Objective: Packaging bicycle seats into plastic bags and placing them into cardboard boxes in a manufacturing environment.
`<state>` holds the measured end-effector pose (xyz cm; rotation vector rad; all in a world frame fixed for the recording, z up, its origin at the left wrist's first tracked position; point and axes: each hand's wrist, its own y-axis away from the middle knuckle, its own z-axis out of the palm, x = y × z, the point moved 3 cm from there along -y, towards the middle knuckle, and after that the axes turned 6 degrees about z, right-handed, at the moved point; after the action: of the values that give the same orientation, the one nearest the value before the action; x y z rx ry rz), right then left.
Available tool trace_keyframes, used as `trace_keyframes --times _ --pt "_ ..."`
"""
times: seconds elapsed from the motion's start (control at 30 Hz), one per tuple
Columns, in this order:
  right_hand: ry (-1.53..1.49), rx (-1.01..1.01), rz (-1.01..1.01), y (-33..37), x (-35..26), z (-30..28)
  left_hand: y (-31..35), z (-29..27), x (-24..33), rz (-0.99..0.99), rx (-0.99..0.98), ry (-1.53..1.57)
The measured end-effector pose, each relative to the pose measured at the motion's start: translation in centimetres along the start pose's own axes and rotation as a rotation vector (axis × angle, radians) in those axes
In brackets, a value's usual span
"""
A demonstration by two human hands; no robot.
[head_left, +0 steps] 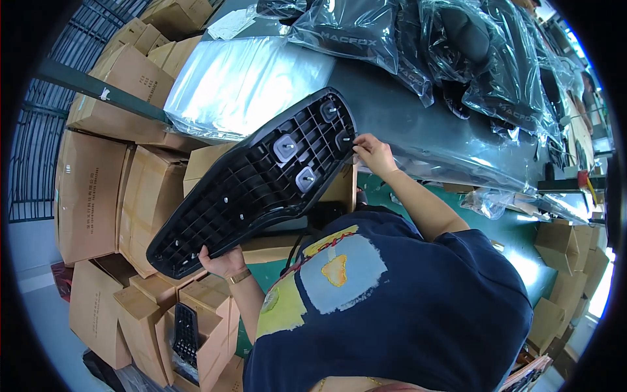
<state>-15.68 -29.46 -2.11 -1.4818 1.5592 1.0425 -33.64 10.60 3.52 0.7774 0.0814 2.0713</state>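
Observation:
A long black bike seat (261,176) is tilted in front of me, its ribbed plastic underside facing up. Two pale grey square pads surround bolts on it, the upper pad (285,149) and the lower pad (305,179). Darker pads sit round the bolts near the far end. My left hand (225,262) grips the edge at the near left end, thumb over the underside. At the far right edge, beside a bolt (347,139), my right hand (375,155) has its fingers pinched together; whatever is between them is too small to make out.
Beyond the seat, a stack of clear plastic bags (241,78) lies on the dark-covered table (418,130). Black seats in clear bags (353,32) fill its far side. Cardboard boxes (91,189) crowd the left; an open box (212,333) holds a black ribbed part (186,333).

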Motion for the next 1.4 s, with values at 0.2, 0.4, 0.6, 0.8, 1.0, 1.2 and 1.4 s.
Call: trace_keyframes --times 0.2,0.4,0.6,0.8,1.0,1.2,1.4 --pt "0.542 0.064 -0.639 -0.4 -3.1 -1.6 -0.1 0.7 0.5 0.012 0.025 -0.043" --pt "0.710 -0.113 -0.886 -1.4 -5.4 -2.6 0.5 1.4 0.3 -0.006 0.039 -0.075" --pt "0.849 -0.374 -0.969 -3.4 -5.6 -2.3 0.5 1.8 0.5 0.019 0.061 -0.103" --pt "0.760 -0.535 -1.009 -4.1 -4.9 -1.8 0.1 3.0 0.9 0.024 0.044 -0.144" --pt "0.617 -0.397 -0.750 -4.4 -4.1 -2.0 0.0 3.0 0.9 0.050 0.091 -0.167" --pt "0.323 -0.522 -0.311 -5.2 -2.6 -1.8 0.2 3.8 0.8 0.067 0.161 -0.220" --pt "0.515 -0.400 -0.918 -4.5 -4.7 -2.3 0.6 5.5 0.2 0.049 0.065 -0.160"
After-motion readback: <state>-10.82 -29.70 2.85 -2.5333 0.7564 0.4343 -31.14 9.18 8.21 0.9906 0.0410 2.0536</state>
